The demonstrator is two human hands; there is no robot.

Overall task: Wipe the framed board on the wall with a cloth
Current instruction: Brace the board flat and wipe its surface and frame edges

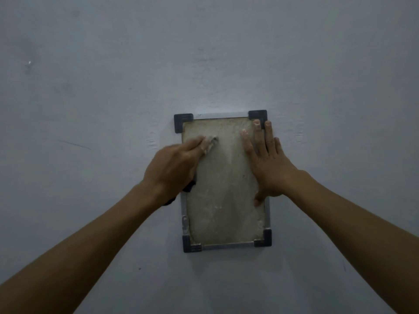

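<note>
Board matt, dusty; frame metal, plastic corners

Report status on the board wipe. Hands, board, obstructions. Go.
Left hand grips cloth, pressed on upper left of board. Right hand flat, fingers straight, bracing board's right edge. Board on wall, surface looks grimy. Nothing in the way.

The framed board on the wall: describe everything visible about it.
The framed board is a small upright rectangle hanging flat on the pale grey wall. Thin silvery rails edge it, with dark plastic caps at the corners. Its surface looks dull, grey and smeared. The left hand presses a small crumpled cloth against the upper left area, while the right hand lies flat with straight fingers over the right edge, steadying it.
</note>
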